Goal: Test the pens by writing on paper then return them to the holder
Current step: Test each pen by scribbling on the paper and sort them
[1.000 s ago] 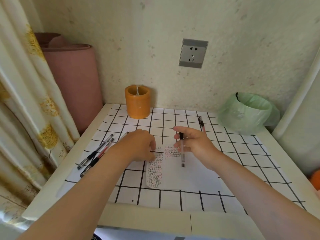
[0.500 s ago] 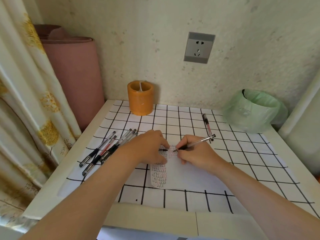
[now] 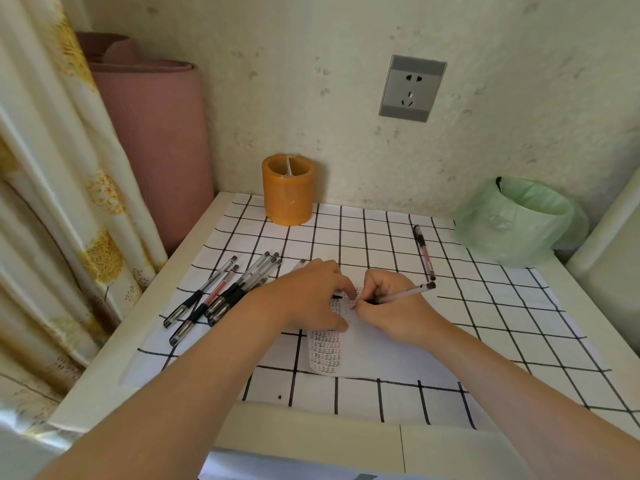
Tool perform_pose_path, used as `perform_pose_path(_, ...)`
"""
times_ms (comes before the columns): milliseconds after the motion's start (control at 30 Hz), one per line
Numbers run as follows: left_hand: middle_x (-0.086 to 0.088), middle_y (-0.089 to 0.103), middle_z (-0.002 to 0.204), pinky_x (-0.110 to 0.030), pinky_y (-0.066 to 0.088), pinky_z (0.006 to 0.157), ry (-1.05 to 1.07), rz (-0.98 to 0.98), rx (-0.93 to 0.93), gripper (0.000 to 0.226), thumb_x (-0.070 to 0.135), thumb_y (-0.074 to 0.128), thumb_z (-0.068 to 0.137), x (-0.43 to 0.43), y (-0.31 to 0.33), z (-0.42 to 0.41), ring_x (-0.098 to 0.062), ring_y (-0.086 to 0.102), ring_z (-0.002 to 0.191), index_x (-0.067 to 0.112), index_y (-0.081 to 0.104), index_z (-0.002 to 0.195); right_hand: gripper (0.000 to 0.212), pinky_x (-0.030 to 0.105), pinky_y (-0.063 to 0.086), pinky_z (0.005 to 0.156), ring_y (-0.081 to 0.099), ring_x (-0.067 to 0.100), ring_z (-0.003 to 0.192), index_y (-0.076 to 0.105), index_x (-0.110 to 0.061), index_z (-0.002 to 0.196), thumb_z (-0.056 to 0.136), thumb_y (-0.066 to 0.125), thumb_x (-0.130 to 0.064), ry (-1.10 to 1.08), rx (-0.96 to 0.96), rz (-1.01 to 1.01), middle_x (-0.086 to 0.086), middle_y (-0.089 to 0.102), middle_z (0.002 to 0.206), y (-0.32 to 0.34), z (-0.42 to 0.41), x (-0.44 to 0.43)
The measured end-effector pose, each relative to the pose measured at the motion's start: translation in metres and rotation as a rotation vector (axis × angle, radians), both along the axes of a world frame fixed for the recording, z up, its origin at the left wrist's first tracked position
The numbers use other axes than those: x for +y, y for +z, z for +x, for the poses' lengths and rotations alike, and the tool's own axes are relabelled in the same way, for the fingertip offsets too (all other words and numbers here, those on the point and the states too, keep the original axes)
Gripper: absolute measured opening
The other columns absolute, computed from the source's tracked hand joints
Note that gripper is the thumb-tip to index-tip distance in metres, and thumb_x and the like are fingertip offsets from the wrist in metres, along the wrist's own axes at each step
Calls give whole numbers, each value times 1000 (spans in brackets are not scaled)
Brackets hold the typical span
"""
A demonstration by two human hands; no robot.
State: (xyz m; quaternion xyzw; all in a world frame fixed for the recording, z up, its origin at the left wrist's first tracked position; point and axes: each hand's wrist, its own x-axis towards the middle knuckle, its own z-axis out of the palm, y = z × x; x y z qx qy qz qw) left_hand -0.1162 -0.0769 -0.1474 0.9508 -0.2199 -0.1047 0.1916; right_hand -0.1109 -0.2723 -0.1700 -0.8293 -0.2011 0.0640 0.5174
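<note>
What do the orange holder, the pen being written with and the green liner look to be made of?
Orange holder: likely plastic or resin, opaque, dull, slightly scuffed wall; not certain. Pen in the right hand: clear glossy plastic barrel, the refill showing through. Green liner: thin translucent plastic film, crinkled, with soft shine.

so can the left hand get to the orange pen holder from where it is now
Probably yes. The left hand rests on the paper, and only flat checked cloth lies between it and the orange pen holder by the wall; the loose pens lie mostly to its left.
</note>
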Motion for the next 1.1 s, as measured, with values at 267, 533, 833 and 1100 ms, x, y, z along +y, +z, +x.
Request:
perform_pose_path(267,11,41,111,-31,37,90,6,1,-4,58,47,76,76,-1,-1,1,-11,34,116,39,56,130,19,20,33,44,41,4,51,52,-19,63,73,67,-11,26,-39,-84,-9,52,58,1,-3,2)
perform_pose_path(533,11,42,114,-34,39,97,7,-7,9,58,48,77,76,1,0,0,-12,34,119,40,56,130,24,20,32,42,39,5,50,51,-17,64,77,66,-3,28,-36,-76,-11,49,57,0,-6,0)
perform_pose_path(833,10,43,113,-34,40,96,6,-7,5,59,47,78,76,0,1,0,-12,35,118,39,56,130,21,20,31,43,39,6,50,51,-13,64,75,65,-1,38,-17,-52,-8,49,57,1,-4,0)
perform_pose_path(1100,11,41,111,-33,40,95,6,-13,7,59,47,77,76,0,1,0,-13,34,118,39,56,130,21,22,33,46,42,6,53,53,-15,65,76,66,-3,70,-21,-68,-8,52,61,0,-4,-1)
